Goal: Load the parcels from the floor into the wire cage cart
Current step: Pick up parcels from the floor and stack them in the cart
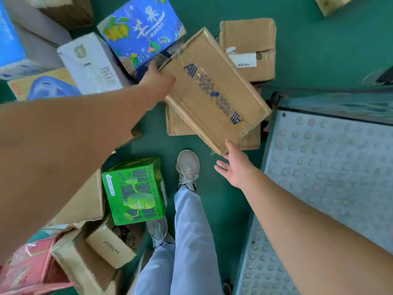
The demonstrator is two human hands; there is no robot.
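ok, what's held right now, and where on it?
The long brown carton: left hand grips its far end; right hand, open, touches the near corner.

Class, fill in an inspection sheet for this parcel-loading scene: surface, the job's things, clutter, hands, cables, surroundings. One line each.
Surface: green floor, bare in the gaps between parcels.
Job's things: long brown carton with blue print, tilted and lifted at one end; flat brown cartons beneath and behind it; studded grey cart deck at right.
Clutter: blue mango box, white box, green box, JELLYCAT carton, pink packs.
Hands: left hand grips the carton's far end; right hand open, fingers at its near corner.
Cables: nothing seen.
Surroundings: the person's legs and shoe between the parcels and the cart.
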